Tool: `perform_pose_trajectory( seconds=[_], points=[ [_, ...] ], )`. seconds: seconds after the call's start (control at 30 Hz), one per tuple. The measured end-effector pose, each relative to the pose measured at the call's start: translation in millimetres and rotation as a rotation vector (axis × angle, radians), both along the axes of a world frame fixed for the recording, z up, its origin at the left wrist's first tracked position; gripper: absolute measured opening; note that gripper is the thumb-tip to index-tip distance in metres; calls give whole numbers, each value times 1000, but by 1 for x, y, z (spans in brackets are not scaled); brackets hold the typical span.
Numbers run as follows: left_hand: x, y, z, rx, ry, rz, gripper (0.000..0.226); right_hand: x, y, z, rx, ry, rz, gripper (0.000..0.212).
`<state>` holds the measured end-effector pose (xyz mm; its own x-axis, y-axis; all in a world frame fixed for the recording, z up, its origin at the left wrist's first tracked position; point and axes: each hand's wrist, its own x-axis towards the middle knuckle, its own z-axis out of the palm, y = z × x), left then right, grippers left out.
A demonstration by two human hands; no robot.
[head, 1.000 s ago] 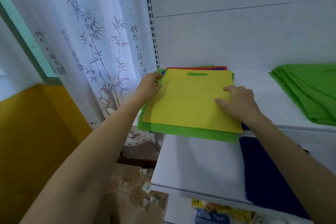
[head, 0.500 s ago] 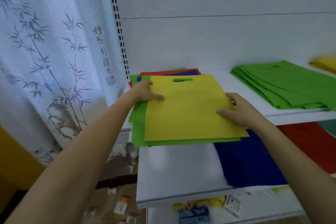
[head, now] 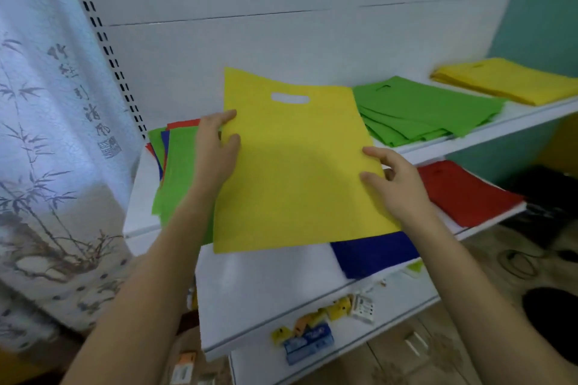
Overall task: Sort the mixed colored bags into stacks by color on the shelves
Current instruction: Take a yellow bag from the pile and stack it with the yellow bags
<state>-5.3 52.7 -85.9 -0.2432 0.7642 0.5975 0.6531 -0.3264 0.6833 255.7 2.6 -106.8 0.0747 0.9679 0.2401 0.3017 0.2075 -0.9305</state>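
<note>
1. Pinching the yellow bag (head: 291,172) by its side edges, left hand (head: 215,150) and right hand (head: 397,184) hold it raised, handle slot far, over the mixed pile (head: 175,172) at the left.
2. Its yellow stack (head: 506,83) lies far right, past the green stack (head: 419,109); the right hand is nearer.

Upper shelf (head: 475,147): mixed pile (head: 175,172) of green, blue and red bags at left, green stack (head: 422,109) in the middle, yellow stack (head: 506,81) at right.
Middle shelf (head: 266,284): blue bag (head: 375,256), red stack (head: 463,191) further right.
Bottom shelf (head: 266,362): small packets (head: 309,341).
</note>
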Motion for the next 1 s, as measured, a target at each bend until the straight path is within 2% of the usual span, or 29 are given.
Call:
perform_pose_trajectory(
  seconds=[0.17, 0.4, 0.7, 1.0],
  points=[
    [88, -26, -33, 133, -69, -100, 40, 69, -49, -50, 106, -186, -245, 36],
    [244, -63, -97, 125, 6, -324, 34, 186, -126, -135, -97, -34, -495, 41],
    [428, -92, -165, -137, -111, -416, 34, 337, -185, -180, -223, -41, -565, 43],
    [539, -60, -165, -145, -102, -459, 34, 447, -163, -181, -150, 32, -595, 46]
  ],
)
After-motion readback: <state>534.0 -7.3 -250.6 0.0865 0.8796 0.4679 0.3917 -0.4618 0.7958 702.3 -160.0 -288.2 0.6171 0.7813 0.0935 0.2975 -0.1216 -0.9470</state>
